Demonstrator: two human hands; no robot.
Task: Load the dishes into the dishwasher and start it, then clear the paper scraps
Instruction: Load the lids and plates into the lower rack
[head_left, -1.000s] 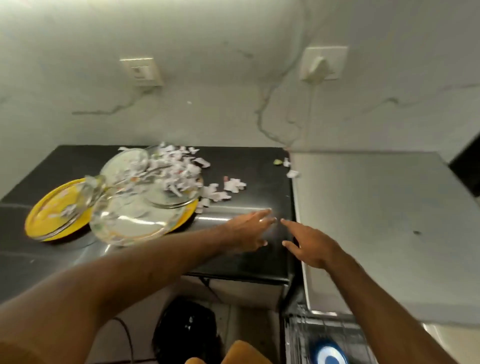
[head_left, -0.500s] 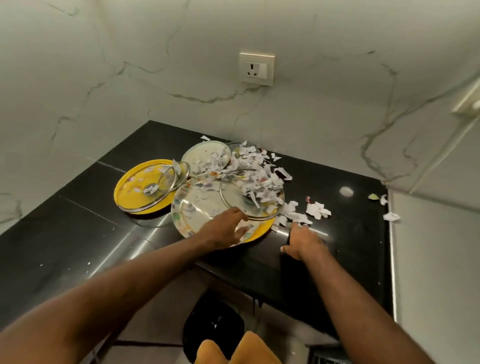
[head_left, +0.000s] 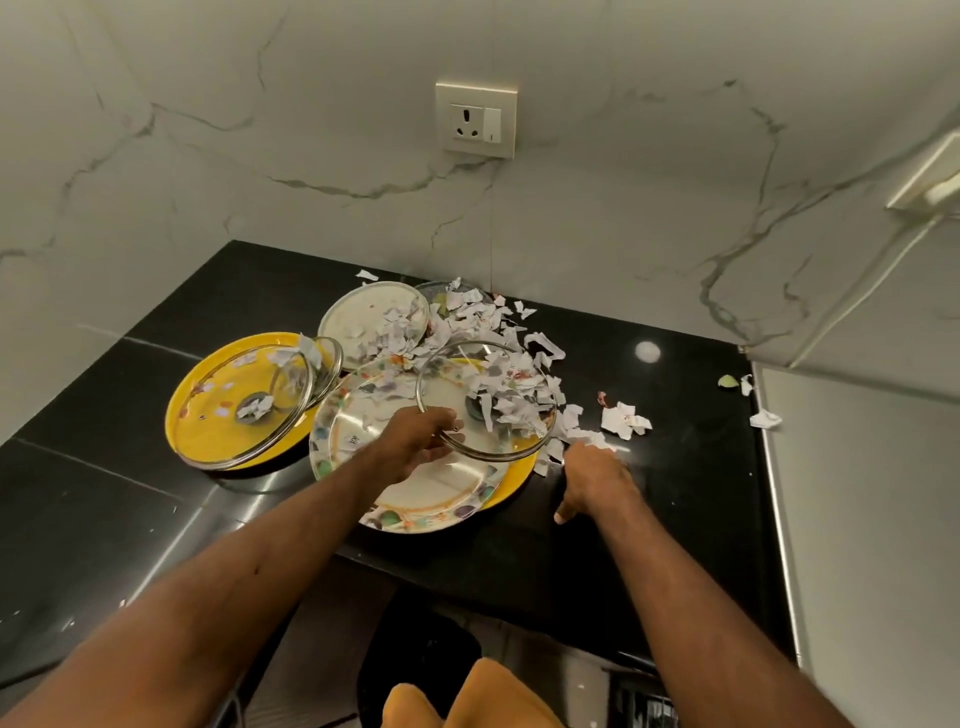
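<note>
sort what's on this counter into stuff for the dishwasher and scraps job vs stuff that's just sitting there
For the job: glass lid gripped by the left hand, second glass lid, yellow plate, patterned plate, white plate, paper scraps.

Just there: wall socket, black countertop.

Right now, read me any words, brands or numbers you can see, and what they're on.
Nothing can be read outright.
Glass lid, near rim: a small printed mark, too blurred to read.
Paper scraps: printed text, too small to read.
Wall socket: no legible marking.
</note>
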